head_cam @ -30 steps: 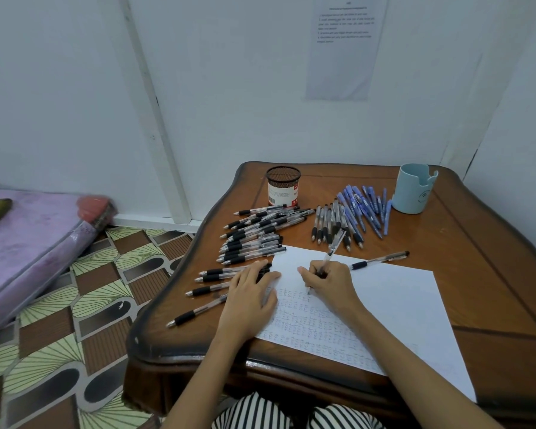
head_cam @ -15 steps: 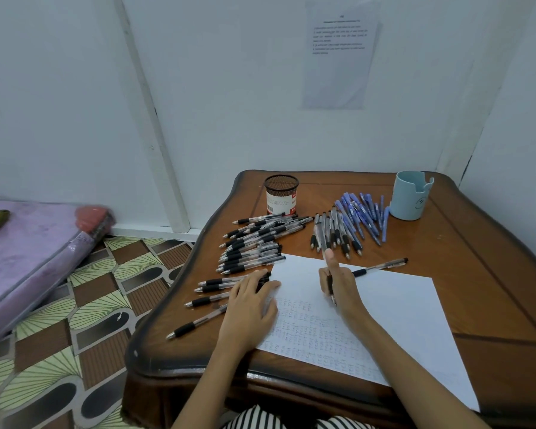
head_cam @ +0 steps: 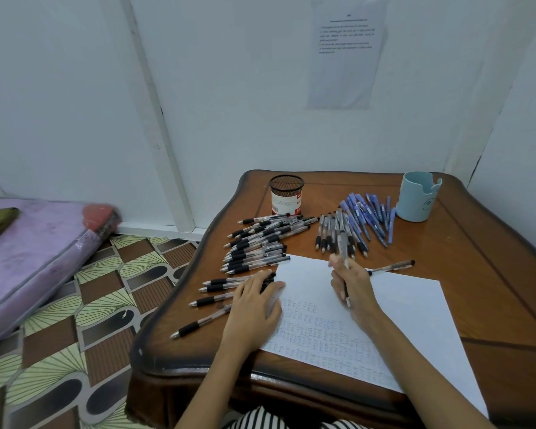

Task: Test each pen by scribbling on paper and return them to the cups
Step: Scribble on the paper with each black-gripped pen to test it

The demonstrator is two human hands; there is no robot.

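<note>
A white sheet of paper [head_cam: 399, 308] with rows of small scribbles lies on the wooden table [head_cam: 483, 274]. My right hand [head_cam: 355, 287] grips a black-grip pen [head_cam: 344, 261], lifted off the sheet with its tip pointing back toward me. My left hand [head_cam: 254, 308] presses flat on the paper's left edge and on some pens. Several black-grip pens [head_cam: 260, 243] lie in a heap to the left. More black pens [head_cam: 338, 233] and blue pens [head_cam: 369, 218] lie further back. A black mesh cup [head_cam: 287, 195] and a light blue cup [head_cam: 416, 196] stand at the far edge.
One more black-grip pen [head_cam: 392, 267] lies across the paper's top edge, right of my right hand. A printed sheet [head_cam: 347, 51] hangs on the white wall. A purple mattress [head_cam: 34, 252] lies on the patterned floor to the left.
My right hand stopped writing, lifted the pen off the paper and swung it upright, then tilted it so the tip faces me. The left hand stayed in place.
</note>
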